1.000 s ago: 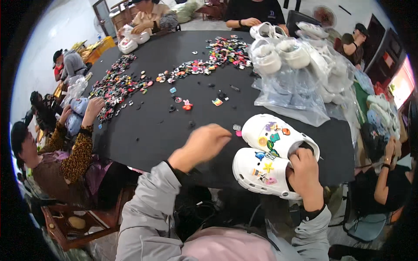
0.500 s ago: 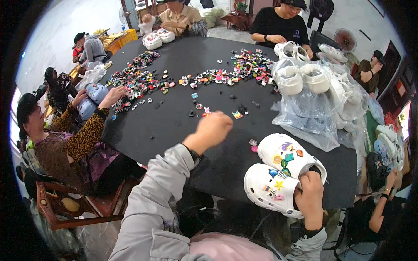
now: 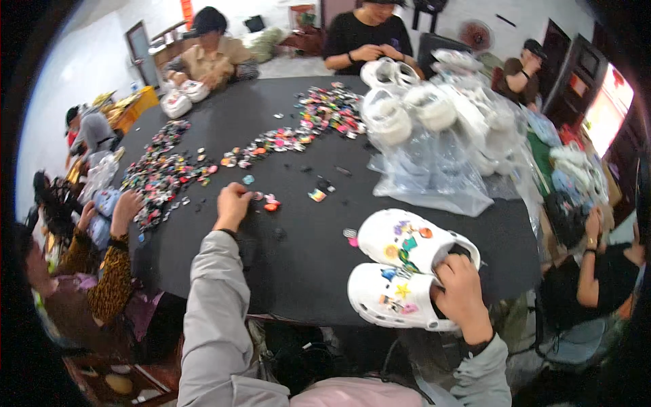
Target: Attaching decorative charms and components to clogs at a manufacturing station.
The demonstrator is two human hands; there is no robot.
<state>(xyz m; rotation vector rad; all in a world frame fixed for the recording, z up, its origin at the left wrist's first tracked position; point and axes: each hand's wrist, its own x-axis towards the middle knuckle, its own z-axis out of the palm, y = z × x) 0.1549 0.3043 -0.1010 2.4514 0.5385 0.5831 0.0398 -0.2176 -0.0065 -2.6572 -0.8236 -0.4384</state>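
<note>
Two white clogs (image 3: 371,234) lie side by side at the table's near right, toes to the left. Colourful shoe charms sit on their uppers, among them a yellow star (image 3: 402,291) and an orange slice (image 3: 391,251). My right hand (image 3: 463,288) grips the nearer clog at its foot opening, fingers partly hidden inside. Out over the middle left of the table, my left hand (image 3: 232,207) has its fingertips pinched together beside a few loose charms, including a red one (image 3: 272,205). Whatever those fingertips hold is hidden. Left of the clogs lies a pink-and-grey charm (image 3: 351,237).
Charm heaps (image 3: 157,169) spread over the left and far parts of the black table (image 3: 298,271). Plastic-wrapped white clogs (image 3: 434,112) are piled at the far right on a clear bag (image 3: 434,186). Co-workers sit around the table; one at left handles a blue clog (image 3: 104,210).
My left hand has moved left to the loose charms. The head view has turned right, so the table appears shifted left. My right hand stays on the nearer clog.
</note>
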